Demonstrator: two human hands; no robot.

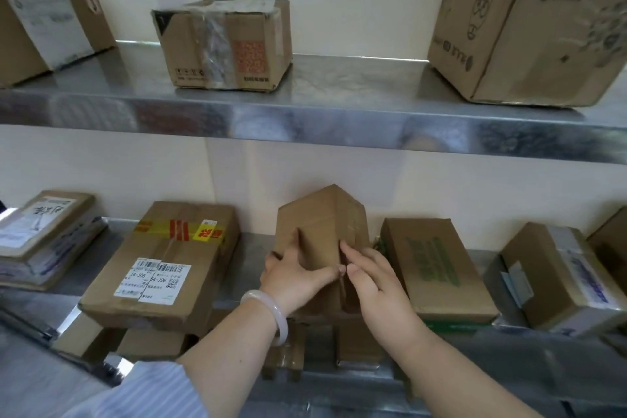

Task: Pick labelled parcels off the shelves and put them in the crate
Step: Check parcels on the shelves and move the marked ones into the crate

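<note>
A plain brown cardboard parcel [322, 224] stands tilted on edge on the lower steel shelf [258, 248], its far corner raised. My left hand [295, 276] grips its left side, thumb across the front face. My right hand [376, 278] holds its right side, fingers on the cardboard. No label shows on the faces turned to me. To its left lies a flat parcel with white barcode labels and yellow-red tape [163, 261]. No crate is in view.
On the lower shelf also lie a green-printed box [437, 268], a taped box [559, 278] at right and a stack of flat parcels [44, 234] at left. The upper shelf [305, 115] carries three boxes. More boxes sit below the lower shelf.
</note>
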